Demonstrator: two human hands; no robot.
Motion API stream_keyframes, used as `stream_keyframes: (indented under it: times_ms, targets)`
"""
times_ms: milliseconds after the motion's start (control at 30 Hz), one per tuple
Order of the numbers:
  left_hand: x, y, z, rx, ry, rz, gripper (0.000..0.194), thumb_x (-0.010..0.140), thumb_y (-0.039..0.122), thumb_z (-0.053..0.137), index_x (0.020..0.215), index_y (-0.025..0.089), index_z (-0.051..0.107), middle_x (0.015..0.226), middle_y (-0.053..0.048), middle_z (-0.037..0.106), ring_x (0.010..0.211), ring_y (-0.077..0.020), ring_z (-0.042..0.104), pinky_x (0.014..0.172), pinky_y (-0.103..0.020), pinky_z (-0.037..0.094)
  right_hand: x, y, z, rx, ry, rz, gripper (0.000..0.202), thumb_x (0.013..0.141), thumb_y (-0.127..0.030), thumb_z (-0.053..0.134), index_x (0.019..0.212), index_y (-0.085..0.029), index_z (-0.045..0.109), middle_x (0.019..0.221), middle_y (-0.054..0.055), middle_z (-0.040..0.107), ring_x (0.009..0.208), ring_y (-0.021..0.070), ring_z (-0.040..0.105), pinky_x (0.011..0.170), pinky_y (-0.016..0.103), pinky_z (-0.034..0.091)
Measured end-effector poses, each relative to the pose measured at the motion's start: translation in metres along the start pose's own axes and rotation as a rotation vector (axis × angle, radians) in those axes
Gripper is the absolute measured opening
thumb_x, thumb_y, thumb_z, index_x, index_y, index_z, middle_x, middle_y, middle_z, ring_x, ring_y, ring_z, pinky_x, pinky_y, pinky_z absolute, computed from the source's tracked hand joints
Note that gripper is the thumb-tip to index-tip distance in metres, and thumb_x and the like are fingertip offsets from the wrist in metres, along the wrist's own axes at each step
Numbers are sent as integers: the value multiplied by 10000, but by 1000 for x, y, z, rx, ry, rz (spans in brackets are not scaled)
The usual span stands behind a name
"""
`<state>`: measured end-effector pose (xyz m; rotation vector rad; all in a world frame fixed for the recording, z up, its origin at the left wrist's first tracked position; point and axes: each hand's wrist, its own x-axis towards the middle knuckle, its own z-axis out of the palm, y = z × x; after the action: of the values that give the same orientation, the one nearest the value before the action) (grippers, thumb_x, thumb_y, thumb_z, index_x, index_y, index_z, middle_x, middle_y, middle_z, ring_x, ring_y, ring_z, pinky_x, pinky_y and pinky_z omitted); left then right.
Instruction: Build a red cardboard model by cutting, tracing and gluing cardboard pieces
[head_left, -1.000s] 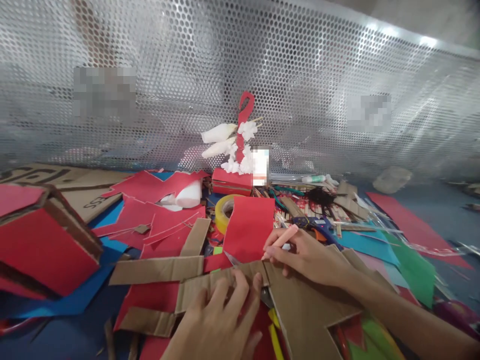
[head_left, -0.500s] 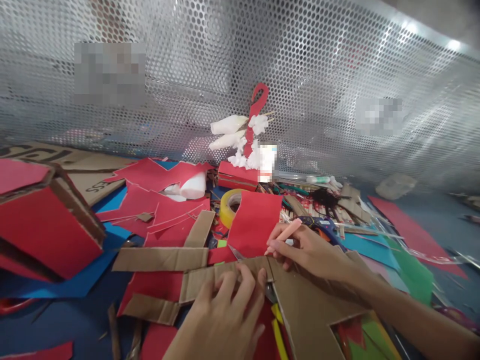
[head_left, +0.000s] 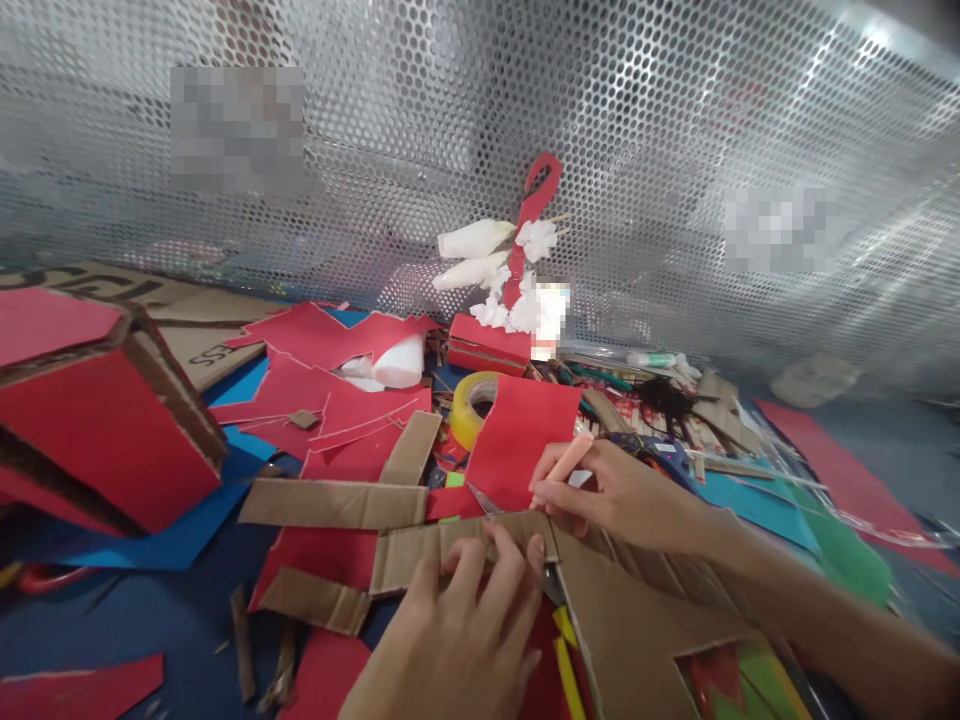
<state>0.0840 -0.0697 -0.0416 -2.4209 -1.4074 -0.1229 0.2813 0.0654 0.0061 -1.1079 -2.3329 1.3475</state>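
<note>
My left hand (head_left: 469,610) lies with fingers apart on a narrow cardboard strip (head_left: 401,560), pressing it down. My right hand (head_left: 600,495) is closed around a peach-coloured pen (head_left: 571,460), its tip down near the strip's right end. That end meets a larger cardboard piece (head_left: 630,610) under my right wrist. A pointed metal blade (head_left: 484,498) pokes out past the strip's far edge, and yellow handles (head_left: 568,670) show on its near side; the part between is hidden. Behind the pen lies a sheet of red paper (head_left: 525,430).
A roll of yellow tape (head_left: 469,410) stands behind the strips. At left sits a red-covered cardboard box (head_left: 112,440). A red stand with white paper flowers (head_left: 517,270) rises before a perforated silver sheet (head_left: 375,120). Cardboard strips (head_left: 330,503) and red scraps (head_left: 322,545) lie left.
The view has shifted, so the scene sits slightly further right and higher. My right hand and the pen have moved slightly left relative to the cardboard. My left hand keeps its place on the strip.
</note>
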Motion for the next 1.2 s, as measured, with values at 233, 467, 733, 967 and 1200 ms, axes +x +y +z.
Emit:
stream_keyframes:
  times_ms: [233, 467, 733, 967, 1200]
  targets:
    - [-1, 7, 2, 25, 1, -31, 591, 1026, 610, 414, 1522, 307, 519, 1334, -126, 581, 1005, -243, 542, 721, -380, 456, 16, -15, 6, -136, -32, -74, 237, 983, -334, 604, 830, -183, 706, 867, 29, 743, 789, 162, 659, 728, 272, 489]
    - [-1, 9, 2, 25, -5, -29, 591, 1020, 603, 439, 1523, 304, 518, 1348, -130, 580, 1034, -250, 547, 744, -379, 468, 19, -13, 8, -121, -48, -8, 275, 975, -422, 616, 887, -181, 716, 862, 42, 753, 727, 168, 667, 650, 271, 485]
    - [-1, 4, 1, 0, 14, 1, 582, 1036, 579, 419, 1523, 279, 522, 1340, -136, 599, 998, -242, 560, 722, -376, 461, 11, -20, 1, -171, -46, -54, 283, 979, -322, 593, 822, -206, 798, 947, 26, 788, 717, 148, 670, 653, 255, 488]
    - [-1, 4, 0, 5, 20, -3, 571, 1044, 573, 399, 1511, 274, 534, 1335, -132, 608, 986, -233, 563, 719, -357, 445, 14, -20, 2, -176, -9, -102, 291, 977, -309, 590, 800, -200, 793, 885, 26, 790, 756, 162, 694, 696, 254, 506]
    - [-1, 3, 1, -9, 17, -3, 600, 1023, 588, 444, 1530, 274, 512, 1348, -149, 596, 1008, -244, 553, 739, -358, 441, 12, -19, 8, -131, -1, -98, 285, 975, -332, 599, 832, -203, 809, 960, 42, 799, 874, 196, 715, 773, 276, 529]
